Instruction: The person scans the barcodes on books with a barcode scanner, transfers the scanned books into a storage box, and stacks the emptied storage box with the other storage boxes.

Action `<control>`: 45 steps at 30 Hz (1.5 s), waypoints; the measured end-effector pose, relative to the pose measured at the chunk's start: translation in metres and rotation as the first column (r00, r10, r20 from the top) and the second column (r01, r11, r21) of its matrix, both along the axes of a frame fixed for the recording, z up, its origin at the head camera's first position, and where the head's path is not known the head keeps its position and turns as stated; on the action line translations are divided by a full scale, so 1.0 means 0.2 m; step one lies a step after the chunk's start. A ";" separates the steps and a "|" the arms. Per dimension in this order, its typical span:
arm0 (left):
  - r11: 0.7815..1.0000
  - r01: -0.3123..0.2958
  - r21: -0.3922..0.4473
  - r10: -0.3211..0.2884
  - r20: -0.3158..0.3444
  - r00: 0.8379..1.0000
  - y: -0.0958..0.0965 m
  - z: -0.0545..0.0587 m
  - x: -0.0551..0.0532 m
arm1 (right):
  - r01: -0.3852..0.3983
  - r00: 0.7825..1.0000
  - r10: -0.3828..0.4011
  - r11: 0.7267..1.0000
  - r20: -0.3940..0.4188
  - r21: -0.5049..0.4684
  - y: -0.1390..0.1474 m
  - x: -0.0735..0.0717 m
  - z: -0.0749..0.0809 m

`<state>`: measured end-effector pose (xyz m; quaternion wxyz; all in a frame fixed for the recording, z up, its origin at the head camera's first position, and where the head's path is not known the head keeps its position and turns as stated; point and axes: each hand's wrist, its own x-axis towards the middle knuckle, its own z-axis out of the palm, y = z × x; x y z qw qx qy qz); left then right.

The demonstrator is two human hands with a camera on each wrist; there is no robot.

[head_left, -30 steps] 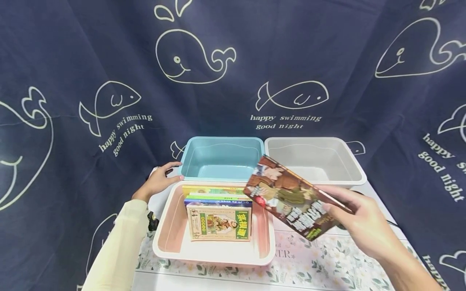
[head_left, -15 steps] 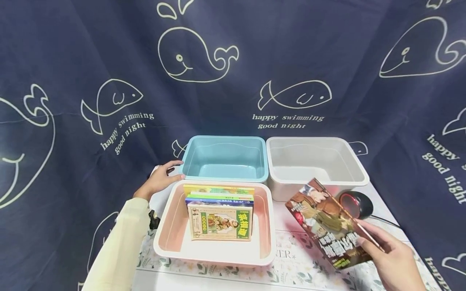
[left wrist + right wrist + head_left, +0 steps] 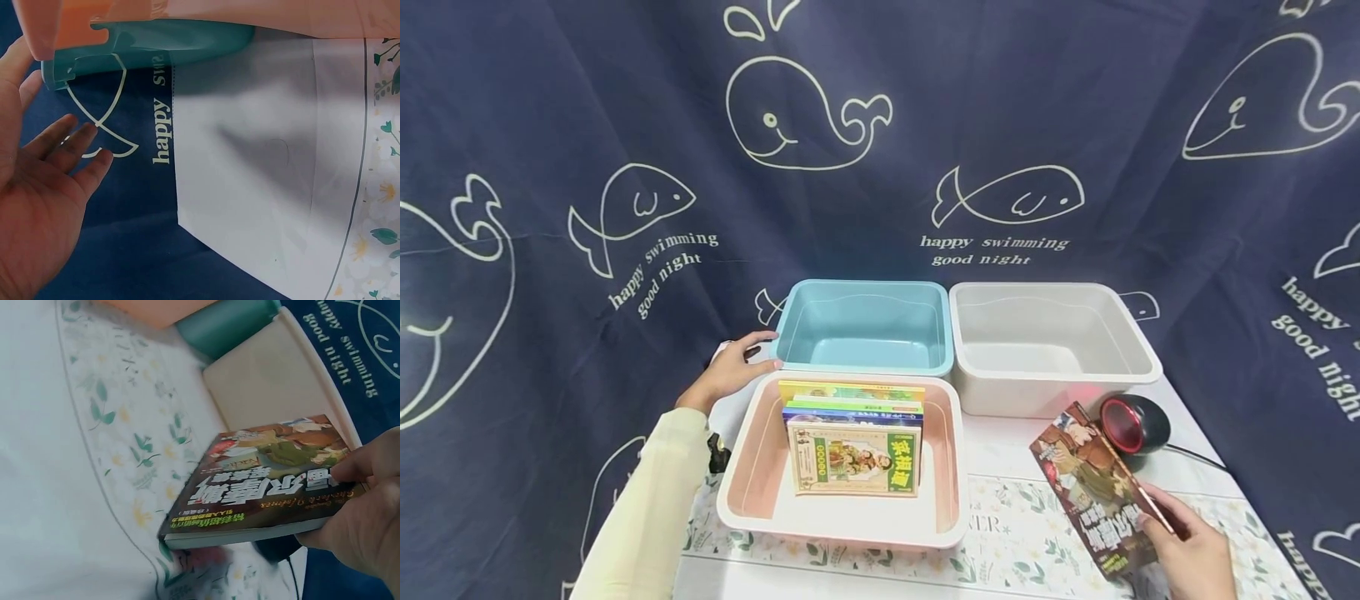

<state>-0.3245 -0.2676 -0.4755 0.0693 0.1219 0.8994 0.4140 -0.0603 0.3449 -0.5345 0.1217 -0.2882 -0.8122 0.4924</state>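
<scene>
I have the right hand [image 3: 1197, 546] pinching a brown book [image 3: 1092, 492] by its edge, held tilted over the desk [image 3: 1000, 448], right of the pink bin [image 3: 842, 537] and close to a black device [image 3: 1152, 429] with a red-lit face. The left hand [image 3: 730, 372] is loosely spread at the left end of the blue bin [image 3: 865, 308]; I can't quite tell whether its fingertips touch the rim. Several books [image 3: 856, 460] stand in the pink bin.

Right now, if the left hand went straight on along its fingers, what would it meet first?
Likely the blue bin: the left hand points at its left end; contact is unclear.
</scene>
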 end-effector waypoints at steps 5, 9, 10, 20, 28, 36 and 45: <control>1.000 -0.002 0.005 0.002 0.002 1.000 0.00 0.00 0.00 | 0.034 0.999 -0.034 0.999 0.016 -0.009 0.00 -0.01 -0.02; 1.000 -0.005 0.017 0.005 0.006 1.000 0.00 0.00 -0.01 | 0.032 0.999 -0.032 0.999 0.027 0.005 0.00 -0.02 -0.02; 1.000 -0.003 0.019 0.003 0.006 1.000 0.00 0.00 -0.01 | 0.033 0.999 -0.033 0.999 0.034 0.003 0.00 -0.02 -0.01; 1.000 0.007 0.014 -0.007 -0.004 1.000 0.02 -0.01 -0.01 | -0.198 0.957 0.192 0.980 -0.219 -0.005 0.02 0.00 0.15; 1.000 0.002 0.009 -0.002 -0.003 1.000 0.02 -0.01 -0.01 | -0.403 0.850 0.398 0.913 -0.345 0.060 0.01 -0.06 0.45; 1.000 -0.003 0.008 0.003 0.008 1.000 0.01 -0.01 -0.01 | -0.620 0.719 0.468 0.765 -0.513 -0.171 -0.04 -0.21 0.64; 1.000 -0.007 0.018 0.006 0.013 1.000 0.00 -0.01 0.00 | -0.655 0.735 0.537 0.721 -0.415 -0.228 -0.18 -0.38 0.75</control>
